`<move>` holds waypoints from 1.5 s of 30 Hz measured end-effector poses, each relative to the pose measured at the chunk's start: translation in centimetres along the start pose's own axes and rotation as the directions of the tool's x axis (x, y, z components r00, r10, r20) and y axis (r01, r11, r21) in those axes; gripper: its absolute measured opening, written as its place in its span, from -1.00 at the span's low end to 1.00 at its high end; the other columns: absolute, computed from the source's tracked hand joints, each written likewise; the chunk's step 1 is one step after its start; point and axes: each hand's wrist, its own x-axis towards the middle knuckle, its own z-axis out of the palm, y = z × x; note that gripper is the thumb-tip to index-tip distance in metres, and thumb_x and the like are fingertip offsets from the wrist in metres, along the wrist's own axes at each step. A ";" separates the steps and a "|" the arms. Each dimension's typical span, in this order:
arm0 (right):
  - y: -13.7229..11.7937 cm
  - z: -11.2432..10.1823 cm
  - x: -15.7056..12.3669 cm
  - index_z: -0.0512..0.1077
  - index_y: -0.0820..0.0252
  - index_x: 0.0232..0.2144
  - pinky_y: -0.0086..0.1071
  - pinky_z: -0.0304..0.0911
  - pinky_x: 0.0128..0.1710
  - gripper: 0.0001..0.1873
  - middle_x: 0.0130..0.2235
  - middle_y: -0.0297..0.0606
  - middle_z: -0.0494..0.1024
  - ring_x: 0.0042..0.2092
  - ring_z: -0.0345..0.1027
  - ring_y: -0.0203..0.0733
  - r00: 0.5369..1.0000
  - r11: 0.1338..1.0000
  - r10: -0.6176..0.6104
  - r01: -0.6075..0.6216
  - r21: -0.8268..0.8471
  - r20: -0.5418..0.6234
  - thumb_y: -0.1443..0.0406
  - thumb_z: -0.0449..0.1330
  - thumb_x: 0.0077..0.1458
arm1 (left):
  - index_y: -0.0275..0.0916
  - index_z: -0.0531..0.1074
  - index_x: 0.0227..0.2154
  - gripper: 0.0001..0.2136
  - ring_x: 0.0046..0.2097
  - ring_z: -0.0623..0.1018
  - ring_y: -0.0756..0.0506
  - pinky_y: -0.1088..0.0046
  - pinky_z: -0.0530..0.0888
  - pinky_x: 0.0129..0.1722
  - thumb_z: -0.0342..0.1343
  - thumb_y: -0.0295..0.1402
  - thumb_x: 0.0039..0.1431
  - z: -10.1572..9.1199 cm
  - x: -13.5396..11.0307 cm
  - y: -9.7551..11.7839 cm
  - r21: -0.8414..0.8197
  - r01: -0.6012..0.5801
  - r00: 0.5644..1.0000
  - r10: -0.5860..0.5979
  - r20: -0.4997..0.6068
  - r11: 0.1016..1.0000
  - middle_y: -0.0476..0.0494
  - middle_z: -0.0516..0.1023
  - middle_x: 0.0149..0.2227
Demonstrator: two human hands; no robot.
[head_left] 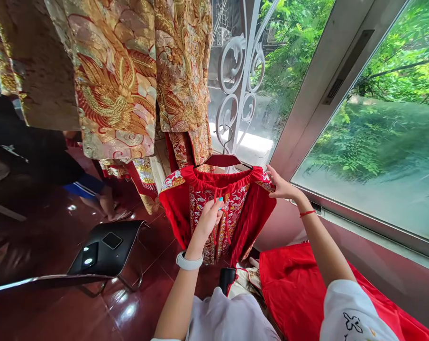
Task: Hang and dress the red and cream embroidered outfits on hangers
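Note:
A red garment [235, 203] with silver and gold embroidery hangs from a dark red hanger [223, 160], its gathered neckline spread over the hanger. My left hand [210, 219] is closed in front of the chest, pinching the red drawstring [225, 222] below the neckline; cord ends dangle beneath the fingers. At the garment's right shoulder side, my right hand [282, 185] touches the embroidered edge with thumb and forefinger spread apart. The hanger's metal hook rises against white scrolled ironwork [248, 71].
Gold and red embroidered garments [118, 94] hang at upper left. A sliding window [342, 118] fills the right. Red cloth [288, 279] lies below it. Two phones rest on a black chair [120, 255] at left. A person in blue shorts [82, 186] is beyond it.

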 end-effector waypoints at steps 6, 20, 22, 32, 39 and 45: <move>-2.3 4.1 -1.3 -0.27 0.08 0.44 0.17 0.06 0.33 0.11 0.38 0.04 0.10 0.40 -0.02 0.20 0.888 0.972 -0.157 0.062 -0.226 -0.432 0.38 0.21 -0.05 | -0.19 0.16 -0.56 -0.50 -0.62 -0.01 0.17 0.61 -0.08 -0.63 0.29 0.08 -0.12 0.4 -0.1 0.4 -0.036 0.003 1.000 -0.003 0.002 0.999 0.22 0.03 -0.65; -0.1 1.0 2.7 0.41 0.18 0.22 -0.11 0.24 0.26 -0.18 0.13 -0.19 0.57 0.20 0.40 -0.02 0.893 0.989 -0.028 0.091 0.119 -0.449 0.53 -0.05 -0.13 | -0.21 0.18 -0.58 -0.52 -0.62 -0.01 0.18 0.61 -0.09 -0.63 0.30 0.04 -0.13 0.7 -0.8 0.9 -0.069 -0.014 1.000 0.012 -0.028 0.998 0.20 0.04 -0.64; 0.6 0.9 3.4 0.44 0.19 0.17 -0.09 0.29 0.23 -0.23 0.12 -0.18 0.58 0.17 0.42 -0.01 0.977 0.972 -0.045 0.092 0.216 -0.210 0.50 -0.02 -0.12 | -0.20 0.15 -0.59 -0.51 -0.63 -0.02 0.17 0.60 -0.09 -0.63 0.28 0.05 -0.10 0.6 -0.7 0.7 -0.065 -0.017 1.000 0.015 -0.023 0.998 0.21 0.01 -0.65; -2.5 4.7 1.9 -0.07 0.12 0.41 0.05 0.27 0.23 0.06 0.29 0.04 0.23 0.28 0.20 0.17 0.926 1.000 -0.025 0.029 0.005 -0.378 0.28 0.33 -0.07 | -0.21 0.20 -0.55 -0.49 -0.63 0.00 0.17 0.62 -0.06 -0.63 0.31 0.09 -0.13 -0.2 -0.5 0.0 -0.044 0.021 0.999 -0.023 -0.037 0.999 0.22 0.03 -0.65; -2.4 7.6 -0.2 0.16 0.02 0.35 -0.14 0.31 0.17 -0.17 0.19 -0.11 0.44 0.18 0.37 -0.03 0.847 0.995 -0.013 -0.041 -0.089 -0.532 0.52 -0.07 0.03 | -0.20 0.19 -0.54 -0.54 -0.64 0.05 0.15 0.59 -0.04 -0.65 0.32 -0.01 -0.06 -0.9 -0.4 0.2 -0.063 0.038 0.996 -0.043 -0.084 0.997 0.20 0.06 -0.63; 0.0 1.7 1.5 0.58 0.15 -0.02 -0.20 0.38 0.03 -0.40 -0.10 -0.18 0.67 -0.04 0.52 -0.03 0.922 0.999 -0.020 0.033 0.027 -0.388 0.48 -0.05 -0.05 | -0.21 0.20 -0.53 -0.54 -0.63 0.07 0.16 0.59 -0.02 -0.65 0.34 -0.02 -0.10 -0.4 -0.2 0.4 -0.067 0.031 0.997 -0.036 -0.072 0.997 0.18 0.14 -0.61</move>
